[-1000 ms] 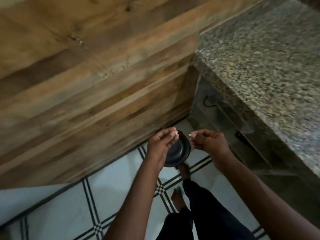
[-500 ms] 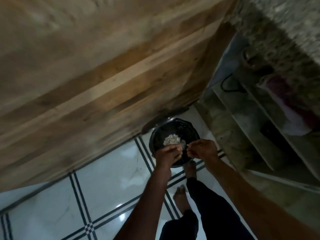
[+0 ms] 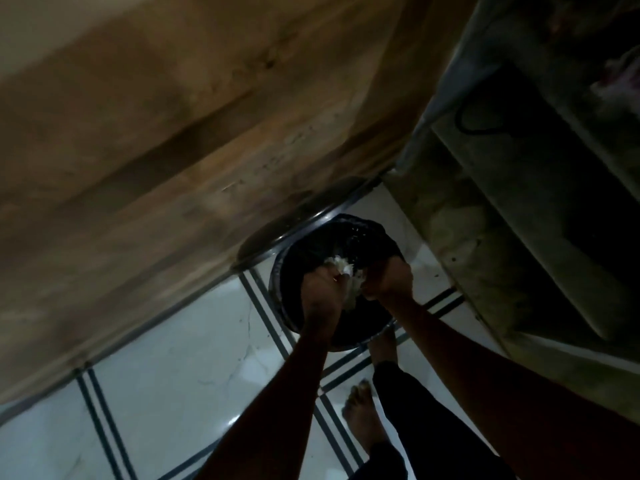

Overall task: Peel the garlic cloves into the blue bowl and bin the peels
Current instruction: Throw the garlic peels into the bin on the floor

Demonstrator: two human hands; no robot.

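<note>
A black round bin [image 3: 367,337] stands on the tiled floor beside the wooden cabinet. Both my hands are low over its open mouth. My left hand [image 3: 320,294] has its fingers curled around a pale clump of garlic peels [image 3: 348,275]. My right hand [image 3: 389,280] is curled against the other side of the same clump and appears to pinch it. The picture is dark and blurred, so the fingertips are hard to make out. Neither the blue bowl nor any garlic cloves are in view.
The wooden cabinet side [image 3: 173,150] fills the upper left. A dark round lid [image 3: 273,230] leans at its foot, behind the bin. Stone shelves [image 3: 519,237] under the counter rise on the right. My bare feet [image 3: 363,417] stand on the white tiled floor [image 3: 194,368].
The camera and both hands have dropped closer to the bin. The hands were above its rim; now they are down in its mouth with the peels between them.
</note>
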